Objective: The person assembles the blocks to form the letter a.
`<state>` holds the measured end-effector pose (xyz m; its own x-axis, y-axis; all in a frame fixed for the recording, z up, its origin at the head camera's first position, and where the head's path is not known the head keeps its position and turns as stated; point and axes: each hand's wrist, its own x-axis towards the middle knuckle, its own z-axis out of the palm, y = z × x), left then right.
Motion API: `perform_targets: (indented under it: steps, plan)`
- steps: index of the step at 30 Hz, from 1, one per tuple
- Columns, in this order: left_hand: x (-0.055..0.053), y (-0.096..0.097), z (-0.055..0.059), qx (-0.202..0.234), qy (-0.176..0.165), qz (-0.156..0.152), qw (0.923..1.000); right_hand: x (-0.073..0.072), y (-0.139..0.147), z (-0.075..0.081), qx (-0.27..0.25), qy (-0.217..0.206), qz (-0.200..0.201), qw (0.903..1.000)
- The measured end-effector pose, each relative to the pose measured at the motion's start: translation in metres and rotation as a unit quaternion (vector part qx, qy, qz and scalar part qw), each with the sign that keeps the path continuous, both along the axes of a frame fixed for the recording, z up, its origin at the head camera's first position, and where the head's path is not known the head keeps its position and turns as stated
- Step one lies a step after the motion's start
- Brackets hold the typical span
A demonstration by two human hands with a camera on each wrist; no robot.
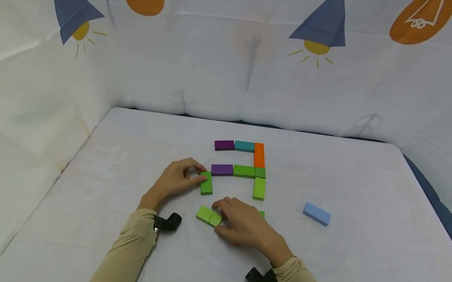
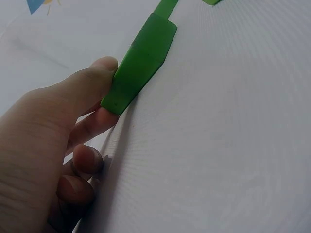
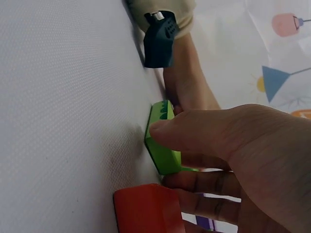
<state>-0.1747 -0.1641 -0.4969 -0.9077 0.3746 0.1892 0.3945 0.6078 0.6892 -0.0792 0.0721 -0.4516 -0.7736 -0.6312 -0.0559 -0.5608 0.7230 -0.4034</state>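
My left hand (image 1: 176,179) pinches a green block (image 1: 206,184) between thumb and forefinger at the left end of a row of blocks; the left wrist view shows this green block (image 2: 138,60) close up. Nearer the front, my right hand (image 1: 246,223) holds a light green block (image 1: 207,215) by its right end. In the right wrist view the thumb lies on that light green block (image 3: 163,145). Beside it, next to the right fingers, is a red block (image 3: 146,208), mostly hidden from the head view. A bit of another green block (image 1: 261,214) shows behind the right hand.
Beyond the hands lie purple (image 1: 222,169), green (image 1: 244,171), teal (image 1: 244,146), orange (image 1: 259,155) and dark purple (image 1: 224,145) blocks, laid end to end in rows. A blue block (image 1: 317,214) lies apart on the right of the white table (image 1: 372,187).
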Motion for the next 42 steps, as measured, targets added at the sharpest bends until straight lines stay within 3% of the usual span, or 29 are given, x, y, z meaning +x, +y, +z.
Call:
perform_targets:
  steps: [25, 42]
  plan:
    - [-0.0014, 0.0013, 0.0002, -0.002, 0.013, -0.002, 0.9999, -0.0008, 0.0023, 0.0022, -0.006, 0.008, -0.005, 0.9999]
    - [-0.0002, 0.0022, 0.0033, -0.003, 0.021, -0.008, 0.9997, -0.0035, 0.0053, 0.0031, 0.002, -0.009, -0.038, 0.9992]
